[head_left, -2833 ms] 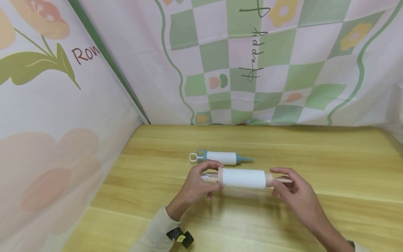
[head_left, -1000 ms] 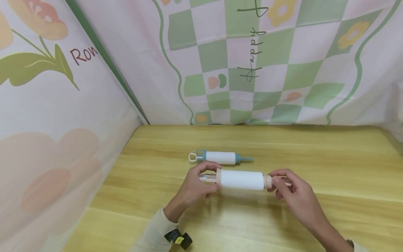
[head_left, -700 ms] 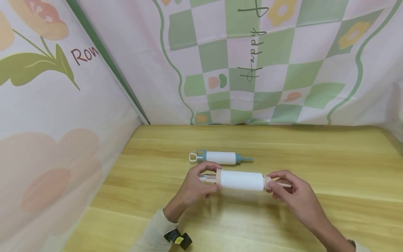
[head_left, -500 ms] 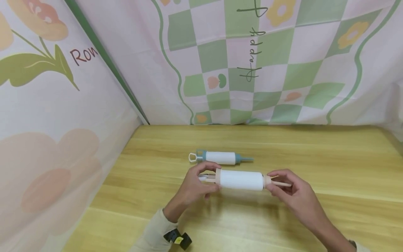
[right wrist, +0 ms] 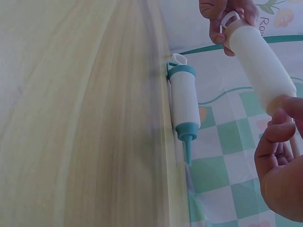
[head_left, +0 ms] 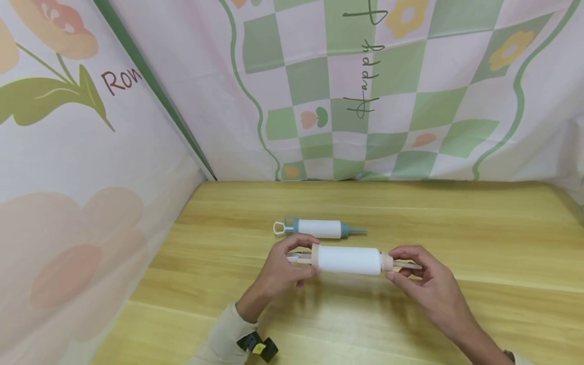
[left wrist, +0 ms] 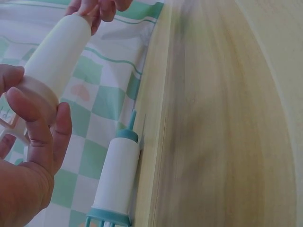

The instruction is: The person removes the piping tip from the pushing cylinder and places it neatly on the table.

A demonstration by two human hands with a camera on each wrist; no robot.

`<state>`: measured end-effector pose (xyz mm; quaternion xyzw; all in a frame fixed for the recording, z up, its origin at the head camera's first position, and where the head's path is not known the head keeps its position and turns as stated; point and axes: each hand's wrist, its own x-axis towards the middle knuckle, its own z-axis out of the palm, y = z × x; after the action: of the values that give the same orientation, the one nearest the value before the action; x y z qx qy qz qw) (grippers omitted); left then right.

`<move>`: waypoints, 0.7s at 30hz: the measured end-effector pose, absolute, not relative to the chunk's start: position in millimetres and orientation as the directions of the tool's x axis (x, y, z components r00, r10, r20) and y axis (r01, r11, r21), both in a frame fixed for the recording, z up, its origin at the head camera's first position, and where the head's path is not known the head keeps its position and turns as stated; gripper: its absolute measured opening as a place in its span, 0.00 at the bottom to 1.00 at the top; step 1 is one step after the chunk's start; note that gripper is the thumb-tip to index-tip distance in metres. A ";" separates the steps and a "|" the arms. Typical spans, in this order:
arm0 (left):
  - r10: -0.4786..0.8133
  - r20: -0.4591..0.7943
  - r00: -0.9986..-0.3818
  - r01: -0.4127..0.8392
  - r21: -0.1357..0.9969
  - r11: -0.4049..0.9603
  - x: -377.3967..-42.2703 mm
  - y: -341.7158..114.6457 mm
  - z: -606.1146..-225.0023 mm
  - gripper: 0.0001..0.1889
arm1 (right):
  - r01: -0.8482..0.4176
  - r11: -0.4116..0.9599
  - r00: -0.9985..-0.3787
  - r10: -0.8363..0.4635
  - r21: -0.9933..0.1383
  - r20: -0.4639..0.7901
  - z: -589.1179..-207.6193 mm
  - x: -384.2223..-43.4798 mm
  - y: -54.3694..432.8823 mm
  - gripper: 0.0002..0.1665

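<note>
My left hand (head_left: 285, 263) holds a large beige-and-white syringe (head_left: 349, 259) level above the table, thumb and fingers around the beige collar at its left end. Part of its plunger handle shows inside that palm. At the other end, my right hand (head_left: 429, 284) pinches the beige nozzle cap (head_left: 387, 262) between thumb and fingers. The thin nozzle (head_left: 407, 265) points right, under the right fingers. A narrow gap shows between cap and white barrel. In the right wrist view, the fingertips (right wrist: 279, 116) touch the cap. Whether anything is inside the barrel cannot be seen.
A second, teal-and-white syringe (head_left: 319, 228) lies on the wooden table (head_left: 479, 228) just behind the held one, its nozzle to the right. Printed cloth (head_left: 401, 101) hangs along the back and left sides. A dark wrist device (head_left: 257, 345) sits on the left sleeve.
The right fingers have shifted along and around the nozzle cap, and a small gap now shows between cap and barrel. The left hand and syringe have drifted slightly left. The teal syringe stays put.
</note>
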<state>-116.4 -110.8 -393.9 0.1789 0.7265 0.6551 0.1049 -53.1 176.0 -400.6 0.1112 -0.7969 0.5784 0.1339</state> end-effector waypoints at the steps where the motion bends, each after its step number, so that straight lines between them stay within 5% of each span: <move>1: 0.398 0.082 -0.914 0.122 0.990 0.077 -116.1 -111.1 -393.7 0.25 | -0.332 0.303 -0.940 -0.025 -0.893 0.341 -400.6 -53.0 175.7 0.20; 13: 0.404 0.085 -0.911 0.123 0.990 0.068 -114.1 -113.4 -392.8 0.24 | -0.304 0.289 -0.953 -0.073 -0.908 0.295 -399.0 -52.8 177.1 0.20; 21: 0.406 0.088 -0.910 0.126 0.990 0.067 -113.6 -113.5 -391.4 0.24 | -0.160 0.314 -0.987 -0.033 -0.936 0.158 -395.9 -56.4 177.7 0.15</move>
<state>-113.6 -113.5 -391.4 0.1841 0.7226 0.6578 0.1064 -56.4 177.7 -395.9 0.0595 -0.8088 0.5825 0.0547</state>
